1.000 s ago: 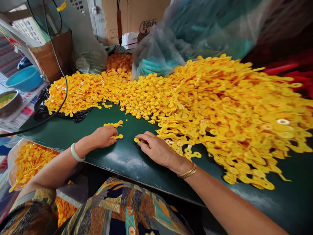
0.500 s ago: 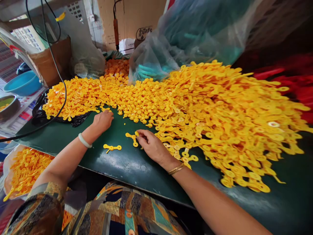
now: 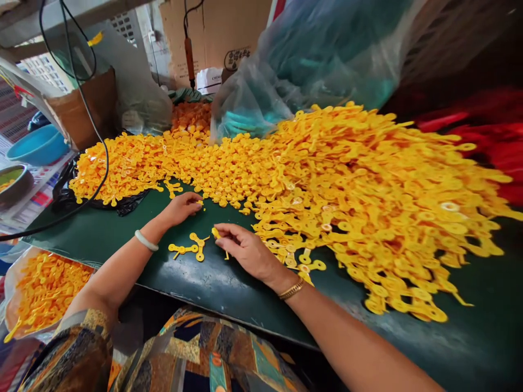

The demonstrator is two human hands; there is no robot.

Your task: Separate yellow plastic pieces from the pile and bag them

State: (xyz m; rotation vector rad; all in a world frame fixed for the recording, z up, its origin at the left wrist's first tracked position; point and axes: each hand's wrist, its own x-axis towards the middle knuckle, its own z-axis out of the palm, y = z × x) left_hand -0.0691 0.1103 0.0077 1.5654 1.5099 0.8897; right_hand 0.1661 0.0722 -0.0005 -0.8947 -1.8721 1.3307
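Note:
My right hand (image 3: 245, 245) is closed in a pinch, a small yellow plastic cap (image 3: 215, 233) showing at its fingertips. Just left of it, two flat yellow plastic pieces with round ends lie on the green tabletop: a three-armed piece (image 3: 199, 246) and a straighter piece (image 3: 182, 249). My left hand (image 3: 183, 209) hovers above the table with thumb and fingers together. A small yellow bit (image 3: 200, 202) shows at those fingertips, partly hidden. Behind both hands, small yellow caps (image 3: 235, 169) form a heap, which runs into a big pile of armed yellow pieces (image 3: 379, 196) at right.
A clear plastic bag (image 3: 261, 98) with teal parts stands behind the heap. A black cable (image 3: 107, 158) loops down at left, and an orange electric screwdriver (image 3: 189, 57) hangs at the back. A blue basin (image 3: 38, 146) and a bag of yellow-orange parts (image 3: 51, 283) sit left.
My left hand has moved right, away from the heap's edge. The three-armed piece has shifted left beside the straighter one. My right hand has moved slightly left and down.

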